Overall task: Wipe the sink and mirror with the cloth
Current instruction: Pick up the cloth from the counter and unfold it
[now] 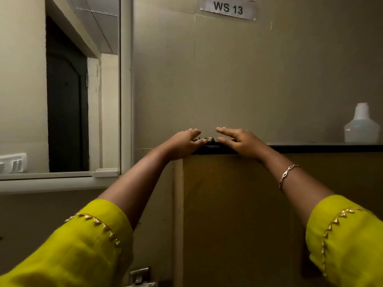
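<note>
From the head camera, both arms reach up to the middle of the view, where a dark ledge [321, 147] caps a brown wooden panel [228, 214].

On the ledge's left end lies a small dark, patterned bundle [208, 140]. It is probably the folded cloth, though the dim light leaves that unsure.

The left hand [183, 142] sits at its 9 o'clock side and the right hand [240, 140] at its 3 o'clock side. Both thumbs touch the bundle, and the fingers stretch nearly straight toward the wall above it. Whether either hand actually pinches the bundle I cannot tell.

The right wrist wears a gold chain bracelet [287, 175]. Yellow sleeves with gold trim fill the corners at 7 and 5 o'clock.

The mirror [62, 90], in a white frame, hangs at 9 to 10 o'clock, well apart from the hands, and reflects a dark doorway.

At 3 o'clock a translucent white bottle [361, 127] stands upright on the same ledge.

At 12 o'clock a paper label [228, 8] on the wall reads "WS 13".
</note>
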The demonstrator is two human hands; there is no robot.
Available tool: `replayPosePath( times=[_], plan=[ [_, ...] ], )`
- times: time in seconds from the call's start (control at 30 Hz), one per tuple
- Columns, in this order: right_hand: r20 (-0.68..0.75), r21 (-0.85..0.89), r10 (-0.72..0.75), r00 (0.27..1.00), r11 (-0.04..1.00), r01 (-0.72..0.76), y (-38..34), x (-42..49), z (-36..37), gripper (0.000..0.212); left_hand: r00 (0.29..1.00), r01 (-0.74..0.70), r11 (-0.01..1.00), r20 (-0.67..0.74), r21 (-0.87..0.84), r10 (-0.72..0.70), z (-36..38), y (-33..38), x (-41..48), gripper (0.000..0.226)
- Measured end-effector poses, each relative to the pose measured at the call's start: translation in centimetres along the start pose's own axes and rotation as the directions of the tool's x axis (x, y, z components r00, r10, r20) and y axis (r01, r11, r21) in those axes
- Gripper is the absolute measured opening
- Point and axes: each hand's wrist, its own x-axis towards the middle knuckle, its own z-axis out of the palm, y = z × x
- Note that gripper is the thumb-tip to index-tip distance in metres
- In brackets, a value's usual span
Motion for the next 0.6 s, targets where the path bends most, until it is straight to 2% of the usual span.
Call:
replayPosePath(
  times=[0.13,0.23,0.3,0.47,0.6],
  plan=[
    [0.089,0.023,0.068,0.994,0.997,-0.07,-0.4,0.7,-0.7,0.032,1.0,0.006,0.993,0.024,-0.121,-0.003,-0.4,0.0,0.2,0.041],
    [0.08,0.07,0.101,0.992,0.992,-0.107,-0.4,1.3,-0.8,0.026,1.0,0.001,0.988,0.017,-0.153,0.002,-0.5,0.0,0.3,0.034],
    [0.045,0.041,0.092,0.995,0.995,-0.094,-0.4,1.7,-0.7,0.024,1.0,-0.016,0.987,-0.008,-0.157,0.015,-0.6,-0.1,0.4,0.03],
    [-0.092,-0.192,0.011,0.996,0.981,-0.028,-0.4,2.4,0.2,0.017,0.996,-0.04,0.995,-0.081,-0.095,0.032,-0.5,-0.2,0.7,0.026],
    [-0.199,-0.241,-0.027,0.98,0.97,-0.022,-0.8,2.6,0.5,0.015,0.977,-0.067,0.998,-0.204,-0.005,0.065,-0.2,-0.5,1.2,0.023]
  ],
)
